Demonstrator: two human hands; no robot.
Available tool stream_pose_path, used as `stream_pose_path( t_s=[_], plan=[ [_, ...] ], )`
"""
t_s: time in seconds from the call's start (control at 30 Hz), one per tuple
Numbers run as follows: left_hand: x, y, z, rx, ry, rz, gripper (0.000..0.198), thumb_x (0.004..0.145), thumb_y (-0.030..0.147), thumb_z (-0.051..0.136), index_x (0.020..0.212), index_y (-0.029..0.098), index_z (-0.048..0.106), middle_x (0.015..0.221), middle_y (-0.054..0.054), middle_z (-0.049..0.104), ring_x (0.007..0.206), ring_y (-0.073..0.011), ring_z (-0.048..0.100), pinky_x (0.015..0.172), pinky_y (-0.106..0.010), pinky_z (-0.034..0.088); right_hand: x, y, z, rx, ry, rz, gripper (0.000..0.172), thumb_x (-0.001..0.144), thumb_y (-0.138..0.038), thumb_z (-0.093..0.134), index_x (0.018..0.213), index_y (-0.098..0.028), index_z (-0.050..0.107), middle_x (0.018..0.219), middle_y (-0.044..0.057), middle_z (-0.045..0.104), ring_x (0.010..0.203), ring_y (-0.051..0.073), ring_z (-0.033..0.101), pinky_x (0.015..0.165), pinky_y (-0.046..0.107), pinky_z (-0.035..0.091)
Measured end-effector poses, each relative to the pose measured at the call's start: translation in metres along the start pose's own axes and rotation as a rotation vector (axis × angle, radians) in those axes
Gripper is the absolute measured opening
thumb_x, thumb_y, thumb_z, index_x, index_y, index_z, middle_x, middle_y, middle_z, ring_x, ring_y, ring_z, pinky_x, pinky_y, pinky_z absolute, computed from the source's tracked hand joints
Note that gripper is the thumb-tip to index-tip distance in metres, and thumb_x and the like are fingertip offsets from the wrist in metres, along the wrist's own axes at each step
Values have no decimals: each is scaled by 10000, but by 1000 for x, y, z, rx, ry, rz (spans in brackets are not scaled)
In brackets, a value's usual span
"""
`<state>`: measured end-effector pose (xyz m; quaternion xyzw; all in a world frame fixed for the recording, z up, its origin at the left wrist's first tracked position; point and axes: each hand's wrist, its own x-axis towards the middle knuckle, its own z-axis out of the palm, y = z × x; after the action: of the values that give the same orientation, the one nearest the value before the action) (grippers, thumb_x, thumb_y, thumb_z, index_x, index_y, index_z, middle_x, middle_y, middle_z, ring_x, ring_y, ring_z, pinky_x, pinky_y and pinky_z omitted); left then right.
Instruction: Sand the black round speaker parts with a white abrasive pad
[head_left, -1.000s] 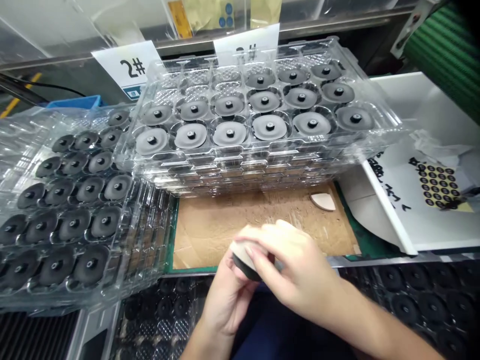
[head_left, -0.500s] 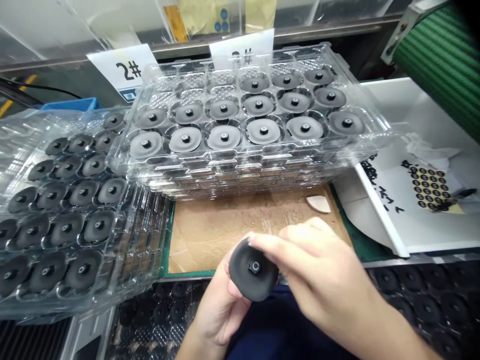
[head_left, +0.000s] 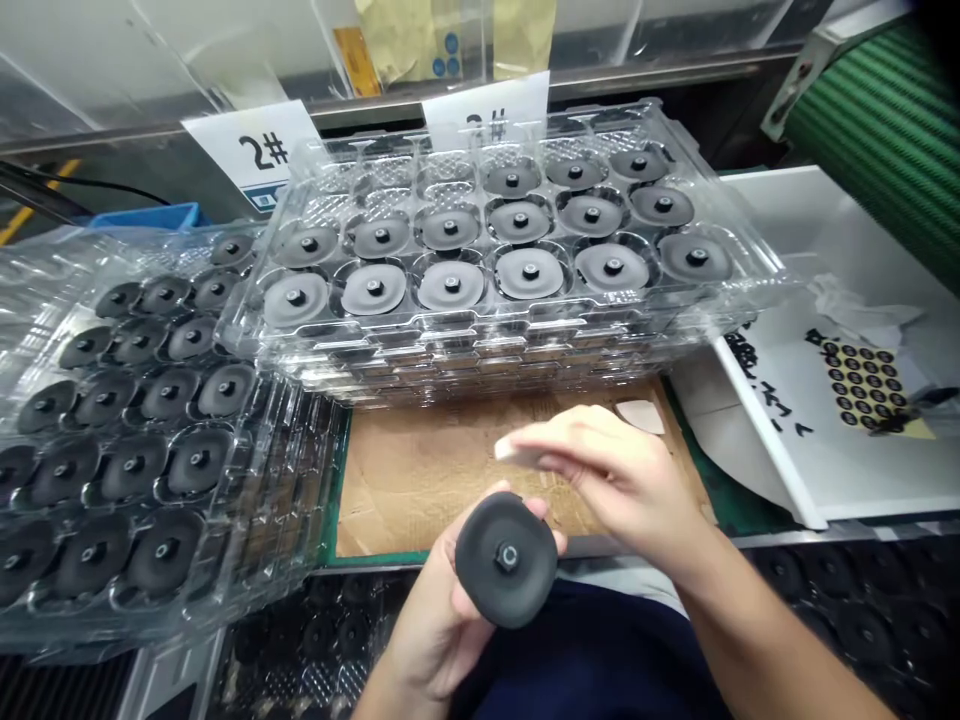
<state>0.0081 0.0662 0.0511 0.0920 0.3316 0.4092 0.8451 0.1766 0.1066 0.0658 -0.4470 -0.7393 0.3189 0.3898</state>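
Note:
My left hand (head_left: 442, 610) holds a black rounded-square rubber-like disc (head_left: 487, 590) from below, fingers around its rim. The disc's dished face and short central stud are turned up toward me. Above and to the right of it, apart from the disc, hovers my right hand (head_left: 607, 470) with its fingers bent and close together. Something white shows at its fingertips; whether it is a finger cover or a small held piece I cannot make out. Behind the hands, a stack of clear plastic trays (head_left: 480, 325) carries rows of similar discs, with several pockets at the back left unfilled.
A brown cardboard sheet (head_left: 405, 480) lies under the hands on a green mat. More disc-filled trays (head_left: 247, 480) stand at left. At right are a white bin (head_left: 862, 470) with a sheet of round stickers (head_left: 862, 385) and black scraps, and a green roller (head_left: 877, 130).
My right hand has lifted off the disc's rim, moving up and away from it. The left hand still holds the disc, now slightly lower in view.

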Motion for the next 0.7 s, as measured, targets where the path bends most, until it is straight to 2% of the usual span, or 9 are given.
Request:
stream_pose_path(
  t_s=[0.1,0.17,0.27,0.33,0.43,0.5,0.57,0.63,0.7],
  plan=[
    [-4,3,-5,-66,-79,5,571,498,347,852,1033,250,679,1043,-29,716,919,-231,676,833,-271,490,-16,28,14,44,32,303,239,902,-175,491,1055,-237,664,987,6,692,897,127,612,791,234,453],
    [-5,4,-11,-63,-84,2,529,525,325,844,1022,252,678,1036,-31,719,916,-227,679,834,-274,490,-35,43,32,71,-37,376,231,896,-218,499,1039,-235,680,977,16,701,898,145,630,787,241,481],
    [-2,3,-18,-53,-73,6,468,561,276,833,1001,246,678,1004,-30,723,887,-212,684,808,-264,493,-63,56,55,78,-129,423,215,874,-269,522,935,-223,723,832,26,724,765,170,667,680,256,522],
    [-1,4,-19,-50,-84,5,455,570,263,829,998,246,677,993,-32,722,881,-214,685,769,-257,501,-72,56,57,65,-129,459,230,875,-292,514,905,-207,726,821,40,729,752,187,675,668,278,532],
    [-2,5,-15,-46,-77,-25,481,557,277,835,1011,252,679,1019,-32,718,896,-229,683,778,-271,505,-63,35,36,33,-19,497,240,903,-296,483,995,-195,680,999,64,708,926,208,653,762,311,524],
    [-5,5,-11,-33,-46,-48,514,530,286,846,1016,248,684,1011,-27,722,886,-225,683,808,-279,500,-48,9,17,1,132,400,215,912,-257,491,1067,-233,637,1059,45,687,968,193,632,761,294,507],
    [-7,3,-9,-3,19,-56,518,533,286,843,1026,248,687,986,-20,727,905,-221,672,841,-290,494,-31,-17,5,-37,186,111,242,926,-215,473,1121,-272,605,1032,21,692,870,162,639,711,283,476],
    [-8,1,-9,44,79,-19,527,532,329,838,1029,237,690,961,-26,723,952,-235,645,867,-309,487,-17,-34,3,-67,75,-171,253,945,-196,427,1103,-252,617,918,10,707,725,134,622,661,293,426],
    [-8,-2,-11,104,63,39,567,513,393,835,1029,206,689,948,-44,713,971,-243,619,857,-301,485,-9,-40,7,-98,-78,-214,260,939,-160,408,1034,-211,644,825,3,696,668,120,593,633,294,378]
  ],
)
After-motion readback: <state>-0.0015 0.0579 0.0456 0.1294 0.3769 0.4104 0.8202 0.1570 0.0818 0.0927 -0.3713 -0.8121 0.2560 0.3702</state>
